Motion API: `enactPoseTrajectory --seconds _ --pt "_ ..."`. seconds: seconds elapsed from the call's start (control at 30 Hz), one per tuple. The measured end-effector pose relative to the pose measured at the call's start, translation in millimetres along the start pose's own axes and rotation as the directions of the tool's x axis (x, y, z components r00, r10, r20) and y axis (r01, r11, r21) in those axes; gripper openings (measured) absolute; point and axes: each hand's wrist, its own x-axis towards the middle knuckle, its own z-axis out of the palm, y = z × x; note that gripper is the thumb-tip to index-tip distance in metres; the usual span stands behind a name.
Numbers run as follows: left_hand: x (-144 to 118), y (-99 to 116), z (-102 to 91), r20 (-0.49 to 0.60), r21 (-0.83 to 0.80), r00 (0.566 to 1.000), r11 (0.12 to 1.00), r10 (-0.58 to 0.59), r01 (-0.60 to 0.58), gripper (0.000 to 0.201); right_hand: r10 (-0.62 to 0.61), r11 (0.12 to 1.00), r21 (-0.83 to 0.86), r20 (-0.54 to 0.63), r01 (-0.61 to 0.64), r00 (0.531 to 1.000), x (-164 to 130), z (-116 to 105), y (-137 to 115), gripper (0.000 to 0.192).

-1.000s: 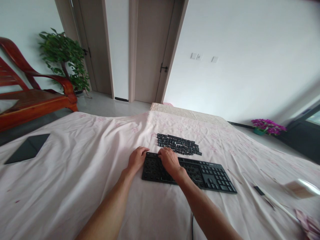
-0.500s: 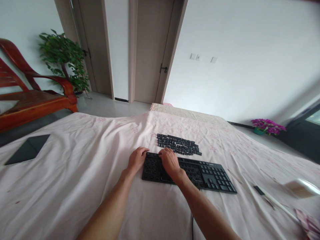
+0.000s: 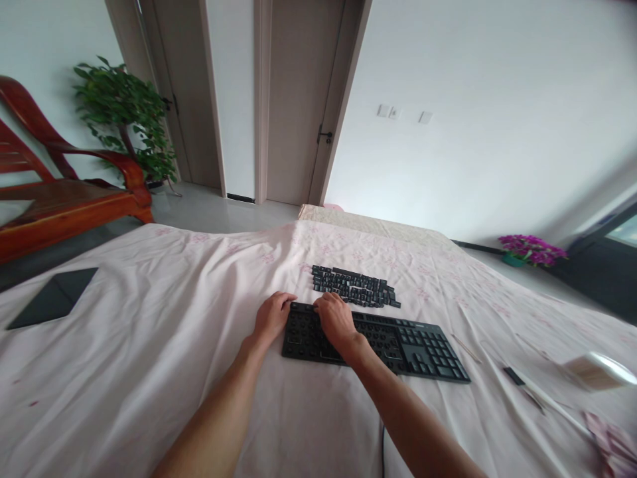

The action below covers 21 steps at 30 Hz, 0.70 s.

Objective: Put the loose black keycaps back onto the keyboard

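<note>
Keyboard (image 3: 385, 342): flat on the pale pink cloth (image 3: 199, 332); letter section (image 3: 302, 332) looks largely stripped, number pad (image 3: 445, 355) fully capped.
Loose keycaps (image 3: 355, 287): in rows just beyond the keyboard, off it.
Left hand (image 3: 273, 317): fingers bent at the upper left corner; cannot tell if gripping.
Right hand (image 3: 337, 323): fingers bunched near the top row, blocking sight of it; any held key is hidden.
Right side: thin stick (image 3: 465, 348), black-tipped tool (image 3: 514, 376).
Far left: dark tablet (image 3: 54, 299), well apart.

White wall (image 3: 478, 146), brown door (image 3: 301, 99), wooden chair (image 3: 74, 206), grey floor (image 3: 213, 214).
</note>
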Motion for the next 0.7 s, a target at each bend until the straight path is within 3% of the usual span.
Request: enactPoseTrajectory --seconds 0.37,0.7 --pt "-0.6 -0.7 0.6 -0.007 0.003 1.0 1.0 0.016 -0.016 0.031 -0.011 0.996 -0.084 -0.023 0.009 1.0 -27.1 4.2 -15.5 0.031" --pt "-1.6 -2.3 1.6 -0.01 0.007 0.999 0.999 0.034 -0.034 0.031 -0.046 0.991 -0.128 -0.02 0.043 0.999 -24.9 -0.5 -19.6 0.03"
